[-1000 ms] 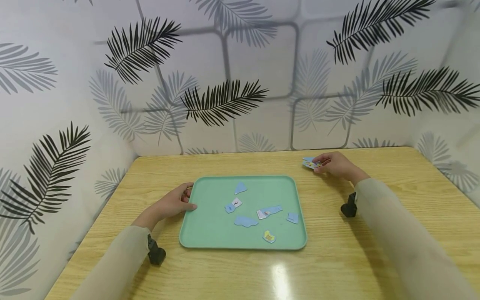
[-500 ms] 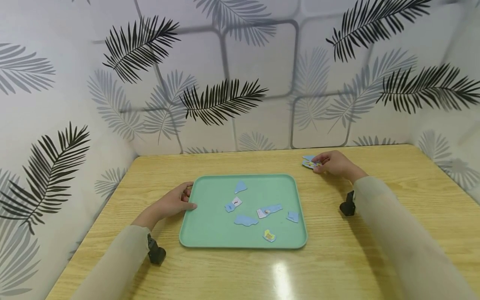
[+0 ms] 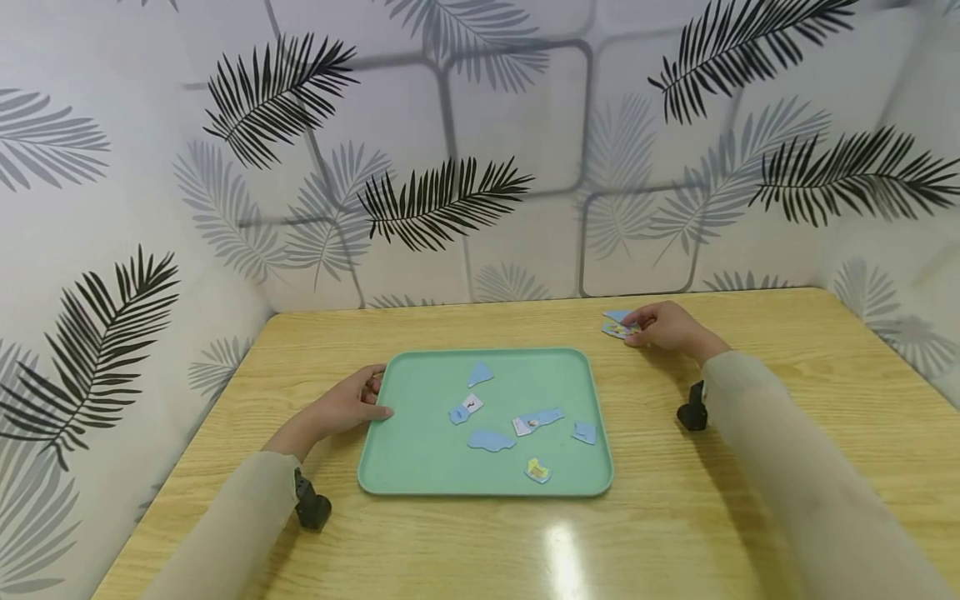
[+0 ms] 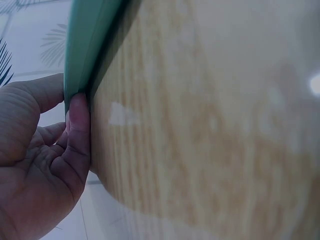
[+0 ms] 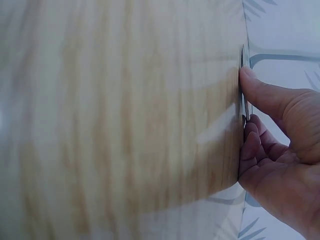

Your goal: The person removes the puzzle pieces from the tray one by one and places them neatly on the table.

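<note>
A mint-green tray [image 3: 427, 475] lies on the wooden table with several puzzle pieces spread over it: a pale blue triangle [image 3: 481, 374], a wavy blue piece [image 3: 491, 441], a long blue-and-white one [image 3: 538, 421] and a yellow-marked one [image 3: 537, 471] among them. My left hand [image 3: 347, 403] holds the tray's left rim, thumb over the edge; in the left wrist view a finger reaches against the tray's underside [image 4: 92, 45]. Beyond the tray's back right corner, my right hand [image 3: 667, 326] pinches a colourful puzzle piece [image 3: 617, 330] low at the tabletop. A blue piece [image 3: 617, 316] lies right behind it.
The wooden table [image 3: 465, 550] runs back to a wall [image 3: 517, 250] with a leaf pattern, with more patterned wall on both sides. Black wrist cameras [image 3: 312, 504] sit on both sleeves. A bright light reflection shows on the front of the table.
Almost nothing moves. The right hand and the colourful piece shift very slightly left, while the left hand stays at the tray rim.
</note>
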A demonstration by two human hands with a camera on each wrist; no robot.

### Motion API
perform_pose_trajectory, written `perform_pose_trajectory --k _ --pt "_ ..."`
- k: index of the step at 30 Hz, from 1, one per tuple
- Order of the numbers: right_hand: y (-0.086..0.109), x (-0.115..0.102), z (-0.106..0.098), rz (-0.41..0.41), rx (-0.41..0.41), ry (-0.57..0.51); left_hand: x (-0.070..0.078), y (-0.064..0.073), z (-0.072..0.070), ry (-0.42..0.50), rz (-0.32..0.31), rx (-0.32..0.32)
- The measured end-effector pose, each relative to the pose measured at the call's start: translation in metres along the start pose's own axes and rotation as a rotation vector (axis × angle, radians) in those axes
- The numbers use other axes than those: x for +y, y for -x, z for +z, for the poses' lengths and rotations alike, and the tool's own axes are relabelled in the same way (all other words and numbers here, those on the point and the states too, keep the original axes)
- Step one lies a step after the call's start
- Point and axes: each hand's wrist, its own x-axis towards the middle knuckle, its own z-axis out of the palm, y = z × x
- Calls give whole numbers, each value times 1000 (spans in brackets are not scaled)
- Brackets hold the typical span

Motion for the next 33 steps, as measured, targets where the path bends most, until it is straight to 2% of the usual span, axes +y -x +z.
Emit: perform_pose_trajectory --k 12,33 --pt "2 -1 0 10 -3 -13 2 1 0 0 -9 1" --pt "1 -1 -1 15 3 -24 1 0 1 26 33 0"
